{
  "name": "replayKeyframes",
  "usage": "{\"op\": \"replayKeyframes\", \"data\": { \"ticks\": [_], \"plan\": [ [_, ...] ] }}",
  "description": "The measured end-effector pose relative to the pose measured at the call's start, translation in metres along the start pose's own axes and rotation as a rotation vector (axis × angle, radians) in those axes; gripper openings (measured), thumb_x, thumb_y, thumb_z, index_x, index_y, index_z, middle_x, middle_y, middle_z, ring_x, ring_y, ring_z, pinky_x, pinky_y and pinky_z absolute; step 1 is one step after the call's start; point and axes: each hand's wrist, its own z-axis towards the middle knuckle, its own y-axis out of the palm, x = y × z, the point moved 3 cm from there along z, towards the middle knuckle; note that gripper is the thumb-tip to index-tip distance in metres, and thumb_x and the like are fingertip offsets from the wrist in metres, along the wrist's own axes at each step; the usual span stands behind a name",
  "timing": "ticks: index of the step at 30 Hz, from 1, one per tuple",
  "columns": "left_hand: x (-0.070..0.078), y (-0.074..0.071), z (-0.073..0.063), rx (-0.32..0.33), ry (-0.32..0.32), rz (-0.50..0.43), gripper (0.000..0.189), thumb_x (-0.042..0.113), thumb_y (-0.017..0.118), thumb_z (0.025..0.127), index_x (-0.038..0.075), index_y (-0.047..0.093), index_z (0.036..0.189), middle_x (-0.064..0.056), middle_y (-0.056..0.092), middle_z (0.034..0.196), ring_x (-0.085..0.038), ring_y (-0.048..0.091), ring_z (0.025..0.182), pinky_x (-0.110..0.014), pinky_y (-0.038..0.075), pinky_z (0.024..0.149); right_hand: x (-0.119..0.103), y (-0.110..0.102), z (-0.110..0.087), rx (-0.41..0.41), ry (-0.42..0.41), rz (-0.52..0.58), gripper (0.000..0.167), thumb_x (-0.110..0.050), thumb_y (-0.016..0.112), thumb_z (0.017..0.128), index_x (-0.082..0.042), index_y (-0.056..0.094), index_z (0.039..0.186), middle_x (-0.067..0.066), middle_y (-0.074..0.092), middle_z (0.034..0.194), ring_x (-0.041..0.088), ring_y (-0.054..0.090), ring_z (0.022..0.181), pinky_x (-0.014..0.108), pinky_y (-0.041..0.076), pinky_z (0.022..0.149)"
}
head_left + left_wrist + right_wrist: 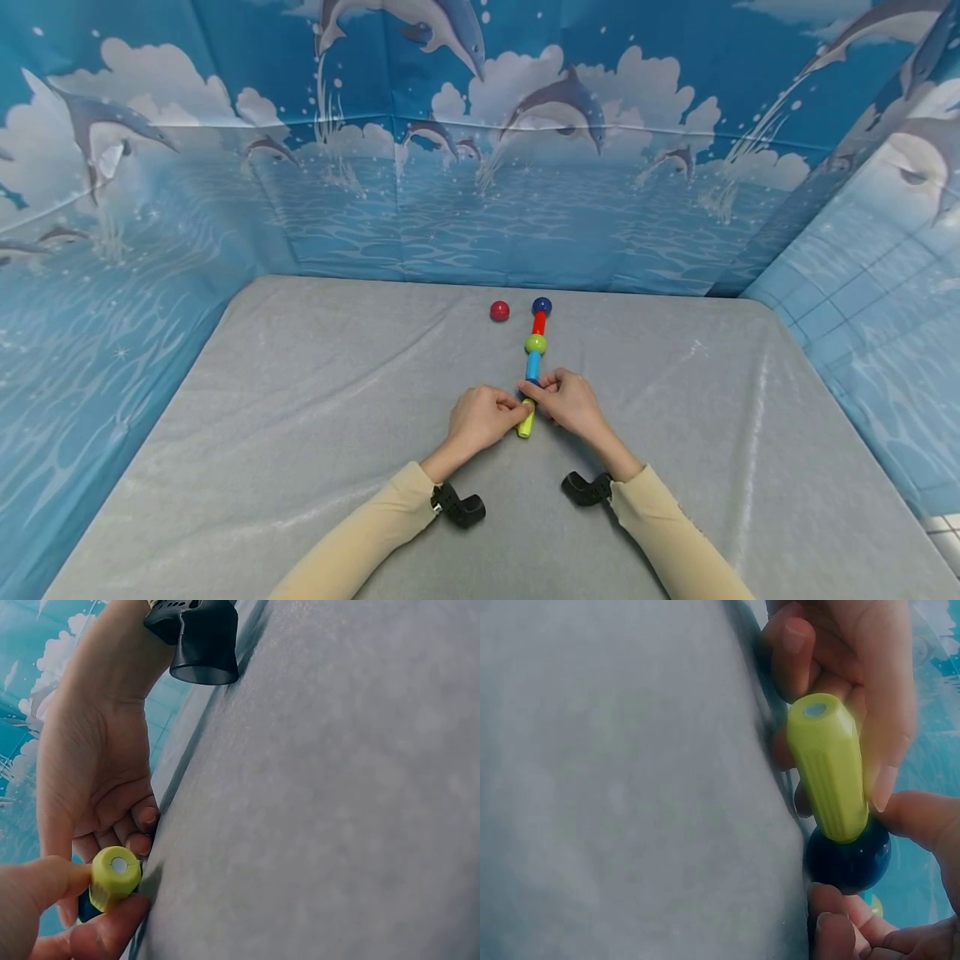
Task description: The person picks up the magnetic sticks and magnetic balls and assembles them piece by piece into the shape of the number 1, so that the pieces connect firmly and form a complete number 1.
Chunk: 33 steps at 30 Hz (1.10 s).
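Note:
A chain of rods and balls runs away from me over the grey cloth. From its far end come a dark blue ball (542,307), a red rod (539,323), a lime green ball (536,344) and a light blue rod (533,365). Nearest me, a yellow-green rod (827,772) meets a second dark blue ball (849,859). My left hand (486,417) pinches that yellow-green rod between thumb and fingers. With thumb and fingertips, my right hand (572,404) grips the second dark blue ball. The rod's near end shows a pale round spot.
A loose red ball (499,311) lies left of the chain's far end. The grey cloth (337,358) covers the table. Blue dolphin-print curtains (480,225) stand around the back and sides. Each wrist wears a black camera mount (459,506).

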Motion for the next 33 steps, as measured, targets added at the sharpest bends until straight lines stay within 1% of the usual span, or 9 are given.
{"op": "replayKeyframes", "data": {
  "ticks": [9,15,19,23,27,33],
  "plan": [
    [-0.001,-0.004,0.0,-0.021,-0.009,0.005,0.015,0.031,0.07,0.083,0.018,0.077,0.079,0.018,0.057,0.054,-0.001,0.051,0.046,-0.023,0.039,0.044,0.0,0.0,0.002,0.0,0.019,-0.003,0.04,-0.043,0.07,0.083,-0.005,0.059,0.087,0.003,0.057,0.063,0.015,0.053,0.047,0.03,0.043,0.044],
    [-0.007,-0.012,0.003,-0.032,-0.028,0.002,0.012,0.025,0.066,0.083,0.018,0.076,0.08,0.018,0.061,0.057,0.0,0.053,0.047,-0.022,0.038,0.043,0.001,0.001,0.003,-0.002,0.023,-0.005,0.039,-0.042,0.07,0.084,-0.005,0.059,0.088,0.003,0.056,0.065,0.015,0.053,0.047,0.03,0.044,0.044],
    [-0.011,-0.021,0.008,-0.013,-0.043,-0.01,0.014,0.025,0.064,0.083,0.016,0.075,0.082,0.013,0.064,0.059,-0.002,0.053,0.048,-0.022,0.037,0.044,0.002,0.001,0.004,-0.004,0.028,0.001,0.04,-0.044,0.07,0.083,-0.005,0.059,0.087,0.004,0.056,0.066,0.016,0.054,0.047,0.03,0.044,0.043],
    [-0.014,-0.029,0.015,0.01,-0.046,-0.026,0.018,0.029,0.064,0.086,0.015,0.075,0.085,0.009,0.065,0.06,-0.007,0.053,0.047,-0.023,0.035,0.043,0.003,0.0,0.003,-0.008,0.031,0.004,0.04,-0.044,0.07,0.083,-0.005,0.058,0.087,0.005,0.056,0.067,0.016,0.053,0.047,0.029,0.043,0.042],
    [-0.02,-0.032,0.023,0.042,-0.076,-0.027,0.024,0.035,0.064,0.088,0.014,0.074,0.089,0.009,0.065,0.062,-0.008,0.054,0.048,-0.024,0.036,0.043,0.004,0.001,0.003,-0.014,0.037,0.002,0.039,-0.043,0.069,0.084,-0.006,0.057,0.087,0.005,0.056,0.066,0.016,0.053,0.047,0.029,0.043,0.042],
    [-0.028,-0.037,0.04,0.122,-0.139,-0.002,0.028,0.041,0.064,0.087,0.015,0.073,0.091,0.009,0.062,0.064,-0.009,0.055,0.053,-0.025,0.041,0.048,0.003,0.001,0.002,-0.015,0.041,0.001,0.039,-0.042,0.07,0.084,-0.006,0.057,0.087,0.004,0.056,0.065,0.016,0.053,0.047,0.03,0.044,0.043]
  ]
}}
